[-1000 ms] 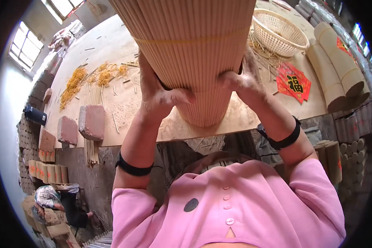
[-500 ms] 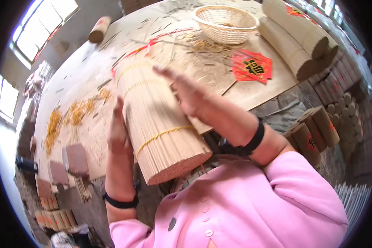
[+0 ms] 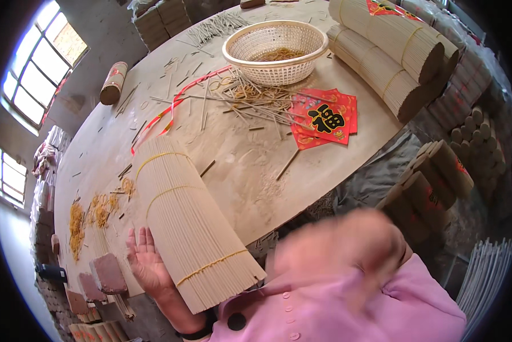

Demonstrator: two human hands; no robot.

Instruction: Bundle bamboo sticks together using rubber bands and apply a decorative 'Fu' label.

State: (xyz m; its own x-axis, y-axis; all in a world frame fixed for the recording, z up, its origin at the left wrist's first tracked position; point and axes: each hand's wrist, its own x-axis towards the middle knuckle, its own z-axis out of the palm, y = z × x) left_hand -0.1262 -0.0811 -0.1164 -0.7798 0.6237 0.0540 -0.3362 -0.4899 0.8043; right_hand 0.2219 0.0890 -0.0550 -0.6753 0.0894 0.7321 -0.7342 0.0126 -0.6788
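A large bundle of thin pale sticks lies on the table, wrapped by several yellow bands, its near end by my chest. My left hand rests along the bundle's left side, fingers stretched out and the palm turned up; it grips nothing. My right hand is away from the bundle, in front of my body at the right, and is smeared by motion, so its fingers cannot be made out. Red paper cards with a black and gold character lie beyond it, and a red ribbon curves behind the bundle.
A white woven basket holds yellow bands, with loose sticks before it. Stacked stick bundles line the table's right edge. Yellow bands and reddish blocks sit at left; a small roll stands farther back.
Both hands were flat against the bundle's sides. My right hand has come away toward my body; my left hand has turned palm up and moved down. The bundle now lies lower and farther left in view.
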